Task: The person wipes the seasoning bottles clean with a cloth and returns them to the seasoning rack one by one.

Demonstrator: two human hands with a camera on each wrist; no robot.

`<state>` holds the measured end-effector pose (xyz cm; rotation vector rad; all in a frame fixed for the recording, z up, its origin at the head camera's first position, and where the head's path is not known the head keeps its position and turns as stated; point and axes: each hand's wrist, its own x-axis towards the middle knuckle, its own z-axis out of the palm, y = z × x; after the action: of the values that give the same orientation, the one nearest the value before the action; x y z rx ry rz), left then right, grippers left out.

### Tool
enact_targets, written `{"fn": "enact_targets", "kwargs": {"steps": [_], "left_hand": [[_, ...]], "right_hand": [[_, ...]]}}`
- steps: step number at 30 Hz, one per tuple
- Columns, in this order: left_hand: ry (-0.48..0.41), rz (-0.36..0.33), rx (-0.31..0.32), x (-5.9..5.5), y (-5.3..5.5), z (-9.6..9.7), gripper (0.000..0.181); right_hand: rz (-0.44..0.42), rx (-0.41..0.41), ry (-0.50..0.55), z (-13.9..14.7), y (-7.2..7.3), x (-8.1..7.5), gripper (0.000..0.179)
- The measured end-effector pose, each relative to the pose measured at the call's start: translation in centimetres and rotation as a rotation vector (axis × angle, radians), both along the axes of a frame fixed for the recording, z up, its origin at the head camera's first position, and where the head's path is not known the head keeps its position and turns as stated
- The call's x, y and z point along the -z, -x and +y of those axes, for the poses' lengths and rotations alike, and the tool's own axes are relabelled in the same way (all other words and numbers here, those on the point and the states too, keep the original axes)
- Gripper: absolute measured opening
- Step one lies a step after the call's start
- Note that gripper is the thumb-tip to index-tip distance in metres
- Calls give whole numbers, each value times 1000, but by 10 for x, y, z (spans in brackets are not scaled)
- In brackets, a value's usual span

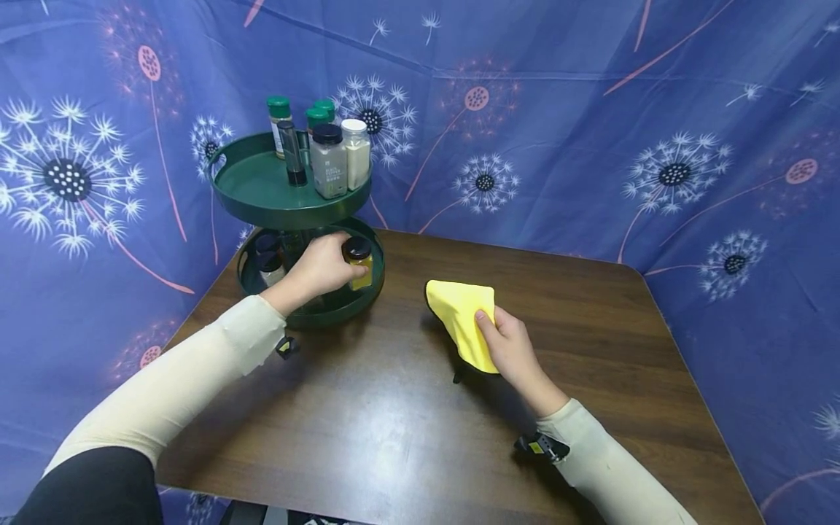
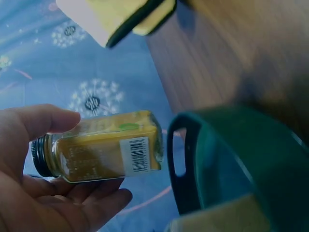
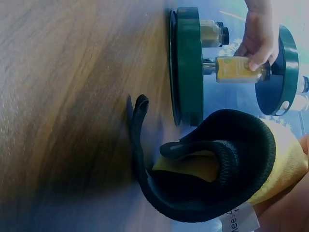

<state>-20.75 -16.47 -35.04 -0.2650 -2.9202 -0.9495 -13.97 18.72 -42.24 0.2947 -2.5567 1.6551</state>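
Observation:
My left hand (image 1: pixel 326 264) holds a spice jar (image 2: pixel 104 147) of yellow powder with a black lid, by its upper part. The jar stands upright at the lower tier of a green two-tier rack (image 1: pixel 292 208); in the right wrist view its base shows above that tier's rim. A barcode label faces the left wrist camera. Over the table to the right, my right hand (image 1: pixel 515 350) pinches a yellow cloth (image 1: pixel 462 321) with black edging between thumb and fingers. The cloth hangs folded, its dark underside and a white tag (image 3: pixel 240 218) visible in the right wrist view.
On the rack's upper tier stand a grey-labelled jar with a black lid (image 1: pixel 329 162), a white-capped jar (image 1: pixel 356 154) and several green-capped bottles (image 1: pixel 278 117). Another jar (image 1: pixel 271 270) sits in the lower tier. Patterned blue fabric (image 1: pixel 525 131) surrounds the brown table (image 1: pixel 367 423).

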Motion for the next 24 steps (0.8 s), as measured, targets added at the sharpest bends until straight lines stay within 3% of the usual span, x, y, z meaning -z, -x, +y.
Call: {"fn": "enact_targets", "kwargs": {"steps": [4,11,13,19,24], "left_hand": [[49,-27,-12,-1,11,-8,47],[72,-101,36,1,28,-19,32],[92,-125,47,1,33,-21,38],[112,-209,57,7,42,-26,79],[148,-213,55,16,48,-29,69]], "right_hand": [[22,5,-56,3,2,-2,30],[76,10,-151,8,5,-1,24],[102,10,-176,9,7,-1,23],[135,10,-217,11,9,-2,23],[151,17,-256,13,11,-3,23]]}}
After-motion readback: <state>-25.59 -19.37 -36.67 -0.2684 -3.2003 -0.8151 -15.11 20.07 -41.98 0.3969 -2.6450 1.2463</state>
